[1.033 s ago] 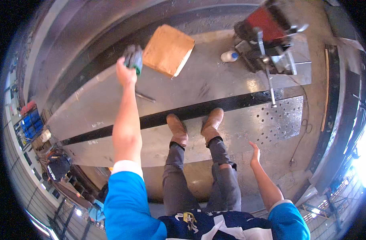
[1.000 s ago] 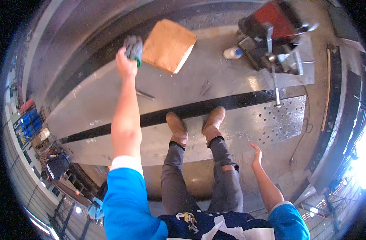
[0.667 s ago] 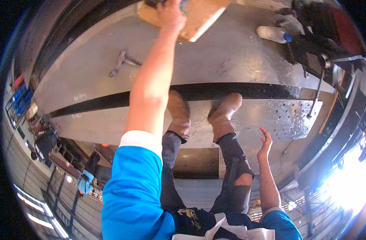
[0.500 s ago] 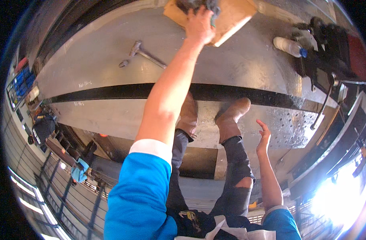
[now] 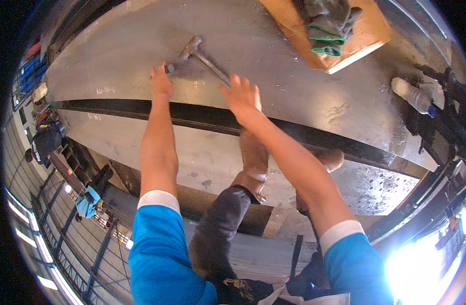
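Observation:
A metal hammer (image 5: 208,63) with a long handle lies on the steel plate (image 5: 126,61). Just left of its head is a small dark metal piece (image 5: 170,68), whose kind I cannot make out. My left hand (image 5: 162,82) reaches down beside that piece with fingers apart, their tips at its left edge. At the lower end of the hammer's handle is my right hand (image 5: 242,96), slightly blurred, its fingers spread and not wrapped around the handle. Grey gloves with green cuffs (image 5: 328,30) rest on a brown cardboard-like block (image 5: 368,33) at the upper right.
A dark gap (image 5: 202,118) runs between the far plate and the nearer plate (image 5: 126,140), where my brown boots (image 5: 256,162) are. A white bottle with a blue cap (image 5: 413,96) lies at the right near dark machinery (image 5: 449,117). Another person (image 5: 47,140) is at the far left.
My left hand has left the gloves and come down to the small metal piece. My right hand has moved up and left to the hammer's handle end. The view has shifted left.

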`<action>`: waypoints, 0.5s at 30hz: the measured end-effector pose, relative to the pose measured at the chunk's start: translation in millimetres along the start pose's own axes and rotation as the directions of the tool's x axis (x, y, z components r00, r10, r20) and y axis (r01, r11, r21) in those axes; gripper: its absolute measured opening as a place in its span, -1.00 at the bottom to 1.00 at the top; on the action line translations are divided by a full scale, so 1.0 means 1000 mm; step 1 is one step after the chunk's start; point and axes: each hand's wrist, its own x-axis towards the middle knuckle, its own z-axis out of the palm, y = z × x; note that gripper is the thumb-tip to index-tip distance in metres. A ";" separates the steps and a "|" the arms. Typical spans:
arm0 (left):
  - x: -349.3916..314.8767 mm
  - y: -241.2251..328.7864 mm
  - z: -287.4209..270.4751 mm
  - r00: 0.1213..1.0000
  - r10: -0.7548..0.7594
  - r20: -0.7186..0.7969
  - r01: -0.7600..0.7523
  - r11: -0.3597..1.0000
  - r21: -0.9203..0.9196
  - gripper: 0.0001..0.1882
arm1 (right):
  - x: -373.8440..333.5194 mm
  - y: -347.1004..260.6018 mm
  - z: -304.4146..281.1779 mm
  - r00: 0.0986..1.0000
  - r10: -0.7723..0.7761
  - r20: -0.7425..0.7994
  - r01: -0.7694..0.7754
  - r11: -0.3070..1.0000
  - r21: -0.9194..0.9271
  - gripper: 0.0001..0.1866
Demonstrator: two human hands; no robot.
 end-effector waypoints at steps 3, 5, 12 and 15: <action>0.012 -0.033 0.010 0.990 0.111 0.084 -0.111 0.994 0.003 -0.36 | 0.076 -0.010 0.015 0.994 -0.086 0.073 0.094 0.988 -0.122 -0.66; 0.016 -0.031 0.008 0.987 0.136 0.083 -0.132 0.990 -0.051 -0.41 | 0.096 -0.006 0.018 0.977 -0.085 0.193 0.123 0.974 -0.193 -0.69; -0.015 0.042 0.006 0.999 0.047 0.007 -0.045 0.974 -0.221 -0.41 | 0.096 0.034 0.006 0.969 -0.129 0.212 0.165 0.973 -0.161 -0.69; -0.038 0.097 0.016 0.970 -0.164 0.180 0.229 0.869 -0.439 -0.38 | 0.094 0.056 -0.004 0.981 -0.105 0.162 0.138 0.969 -0.207 -0.68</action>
